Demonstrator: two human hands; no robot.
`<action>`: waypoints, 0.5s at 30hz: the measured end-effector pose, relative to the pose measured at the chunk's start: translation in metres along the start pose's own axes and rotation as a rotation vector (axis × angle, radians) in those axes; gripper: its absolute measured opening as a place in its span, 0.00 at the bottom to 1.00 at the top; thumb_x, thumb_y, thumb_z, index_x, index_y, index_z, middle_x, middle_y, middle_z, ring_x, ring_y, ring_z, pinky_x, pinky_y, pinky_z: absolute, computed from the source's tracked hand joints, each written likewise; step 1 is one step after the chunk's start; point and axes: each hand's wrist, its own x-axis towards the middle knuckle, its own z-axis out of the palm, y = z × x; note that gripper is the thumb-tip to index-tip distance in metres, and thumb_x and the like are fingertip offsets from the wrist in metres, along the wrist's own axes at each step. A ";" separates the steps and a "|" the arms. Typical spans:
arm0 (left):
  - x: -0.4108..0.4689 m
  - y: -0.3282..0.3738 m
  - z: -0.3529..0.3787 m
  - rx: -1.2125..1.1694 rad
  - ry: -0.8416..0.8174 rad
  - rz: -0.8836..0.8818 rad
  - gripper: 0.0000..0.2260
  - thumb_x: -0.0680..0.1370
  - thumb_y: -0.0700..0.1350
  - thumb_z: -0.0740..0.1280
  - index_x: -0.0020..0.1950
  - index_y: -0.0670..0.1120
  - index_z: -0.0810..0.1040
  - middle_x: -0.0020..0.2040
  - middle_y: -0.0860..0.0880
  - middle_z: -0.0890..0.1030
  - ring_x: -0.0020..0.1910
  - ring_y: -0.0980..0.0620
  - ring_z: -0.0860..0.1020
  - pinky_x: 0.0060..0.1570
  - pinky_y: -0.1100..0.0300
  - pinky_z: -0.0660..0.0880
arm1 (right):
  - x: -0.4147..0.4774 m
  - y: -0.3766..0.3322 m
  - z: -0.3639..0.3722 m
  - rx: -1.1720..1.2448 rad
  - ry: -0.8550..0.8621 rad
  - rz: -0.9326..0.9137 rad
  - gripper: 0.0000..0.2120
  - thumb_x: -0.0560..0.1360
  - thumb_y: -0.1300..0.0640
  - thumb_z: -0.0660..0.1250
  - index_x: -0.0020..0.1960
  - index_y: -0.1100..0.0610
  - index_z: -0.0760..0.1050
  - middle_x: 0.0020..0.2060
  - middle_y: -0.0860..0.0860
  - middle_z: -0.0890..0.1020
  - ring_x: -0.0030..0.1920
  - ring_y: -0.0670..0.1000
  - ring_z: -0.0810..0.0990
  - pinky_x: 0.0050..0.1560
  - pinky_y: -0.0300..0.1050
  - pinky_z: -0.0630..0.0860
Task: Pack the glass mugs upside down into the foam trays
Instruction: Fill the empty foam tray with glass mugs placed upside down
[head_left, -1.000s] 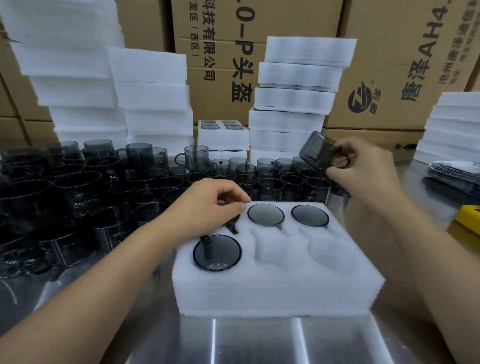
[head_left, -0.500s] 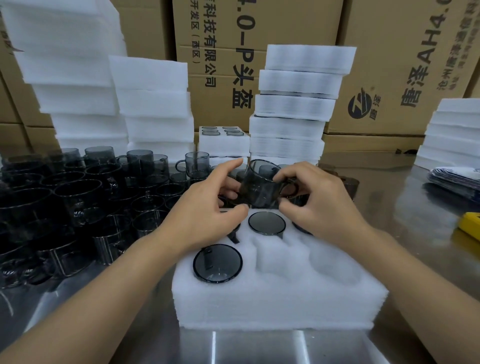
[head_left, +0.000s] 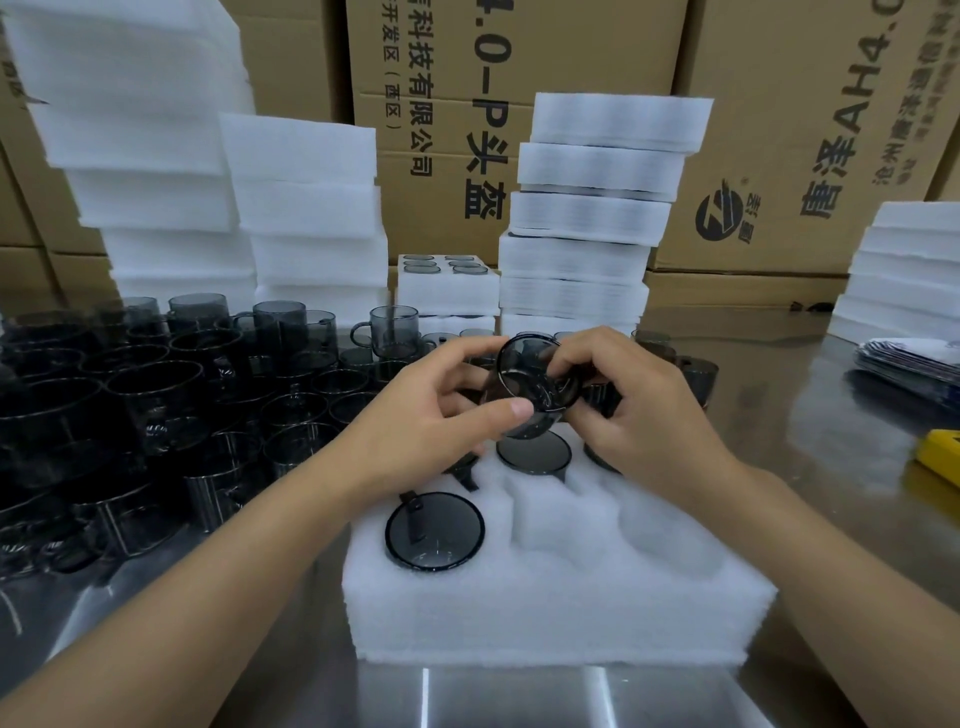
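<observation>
Both hands meet over the far half of the white foam tray (head_left: 561, 597), and between them hangs a smoky grey glass mug (head_left: 530, 384), tilted so one round end faces the camera, clear of the foam. The left hand (head_left: 415, 410) grasps it from its side: the thumb (head_left: 511, 410) presses on the near wall, the other fingers curled behind the glass. The right hand (head_left: 639, 410) grips the opposite side, fingers bent round the wall; whether they hook the handle I cannot tell.

Directly beneath the fingertips an upturned grey mug (head_left: 534, 452) sits in the tray's far row; a second upturned mug (head_left: 435, 530) lies below the left wrist in the near row. Under the right knuckles a further dark base (head_left: 600, 462) shows only in part. Nearer the person than the right fingers lie two hollows of bare foam (head_left: 670, 540).

Outward from the back of the left hand crowd upright grey glass mugs (head_left: 156, 395) on the steel table (head_left: 779, 467). Beyond the fingertips rise stacks of white foam slabs (head_left: 597, 208) against brown cardboard boxes (head_left: 779, 130)
</observation>
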 end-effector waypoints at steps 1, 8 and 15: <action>0.000 0.001 0.000 -0.031 -0.008 -0.007 0.29 0.67 0.53 0.76 0.66 0.52 0.72 0.46 0.54 0.83 0.40 0.51 0.82 0.39 0.62 0.77 | 0.000 0.000 0.000 -0.006 0.002 -0.009 0.15 0.65 0.77 0.67 0.47 0.62 0.77 0.44 0.53 0.80 0.46 0.49 0.76 0.46 0.40 0.72; 0.002 -0.001 -0.002 -0.125 -0.024 -0.056 0.21 0.72 0.42 0.73 0.62 0.55 0.74 0.51 0.45 0.81 0.44 0.46 0.84 0.43 0.58 0.81 | 0.002 -0.002 -0.001 -0.146 -0.004 -0.035 0.15 0.66 0.71 0.70 0.51 0.60 0.80 0.52 0.53 0.78 0.54 0.54 0.75 0.57 0.37 0.68; 0.003 -0.005 -0.003 -0.114 0.003 -0.037 0.26 0.64 0.48 0.76 0.61 0.58 0.75 0.55 0.45 0.78 0.45 0.44 0.84 0.51 0.50 0.81 | 0.002 -0.010 -0.008 -0.069 -0.085 -0.017 0.23 0.67 0.60 0.70 0.62 0.56 0.75 0.54 0.48 0.71 0.52 0.40 0.71 0.54 0.32 0.68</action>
